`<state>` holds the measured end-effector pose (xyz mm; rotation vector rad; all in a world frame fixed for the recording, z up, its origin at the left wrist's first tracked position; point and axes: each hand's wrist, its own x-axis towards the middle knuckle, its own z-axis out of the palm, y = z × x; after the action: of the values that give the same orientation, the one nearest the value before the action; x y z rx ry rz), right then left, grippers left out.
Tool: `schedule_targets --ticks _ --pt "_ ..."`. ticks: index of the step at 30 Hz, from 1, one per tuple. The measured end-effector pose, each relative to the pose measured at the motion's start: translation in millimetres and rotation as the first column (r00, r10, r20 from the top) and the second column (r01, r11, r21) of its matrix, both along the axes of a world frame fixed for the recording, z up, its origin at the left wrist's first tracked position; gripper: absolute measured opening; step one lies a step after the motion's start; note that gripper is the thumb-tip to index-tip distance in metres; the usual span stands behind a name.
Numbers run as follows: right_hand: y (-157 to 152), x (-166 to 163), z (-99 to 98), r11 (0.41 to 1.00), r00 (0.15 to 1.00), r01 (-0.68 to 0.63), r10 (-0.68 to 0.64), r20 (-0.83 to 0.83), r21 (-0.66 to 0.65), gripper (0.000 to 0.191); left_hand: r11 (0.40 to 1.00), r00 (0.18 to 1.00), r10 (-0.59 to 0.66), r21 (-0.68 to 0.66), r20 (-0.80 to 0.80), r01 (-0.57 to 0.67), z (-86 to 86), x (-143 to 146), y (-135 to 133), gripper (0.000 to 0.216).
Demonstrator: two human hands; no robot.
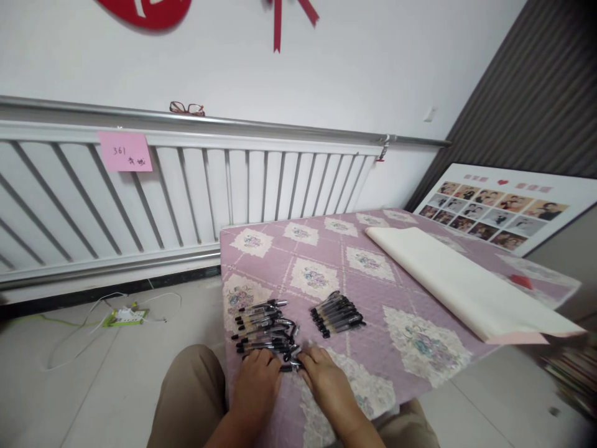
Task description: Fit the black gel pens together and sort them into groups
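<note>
My left hand (257,378) and my right hand (325,381) are close together at the table's near edge, fingers curled in. A dark pen (289,368) spans the gap between my fingertips, its ends partly hidden by them. Just beyond my left hand lies a loose pile of black-capped clear pens (261,328), pointing roughly sideways. Some small dark pen parts (293,348), perhaps caps, sit at the pile's right side. To the right, a neater row of pens (336,313) lies side by side on the purple flowered tablecloth (359,283).
A large cream sheet (438,280), folded or rolled, covers the table's right side. Behind stands a white radiator (261,183) with a pink note (125,152); glasses (187,109) rest on its pipe. A power strip (125,316) with cords lies on the floor. A photo board (504,208) leans at right.
</note>
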<state>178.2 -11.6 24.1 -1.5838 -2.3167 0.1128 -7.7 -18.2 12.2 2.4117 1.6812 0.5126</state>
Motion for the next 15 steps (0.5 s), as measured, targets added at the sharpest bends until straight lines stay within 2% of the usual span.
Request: schedule_targets --ticks 7,15 --pt "1.4 -3.3 2.1 1.0 0.997 0.0 0.001 0.08 -0.006 0.022 1.0 1.0 0.006 -0.01 0.03 -0.006 -1.8 -1.3 -1.7 0.009" --pt "2.5 2.0 -1.9 0.999 0.999 -0.024 0.022 -0.042 -0.038 0.022 1.0 0.999 -0.011 -0.016 0.046 0.012 5.7 -2.7 -3.0 0.012"
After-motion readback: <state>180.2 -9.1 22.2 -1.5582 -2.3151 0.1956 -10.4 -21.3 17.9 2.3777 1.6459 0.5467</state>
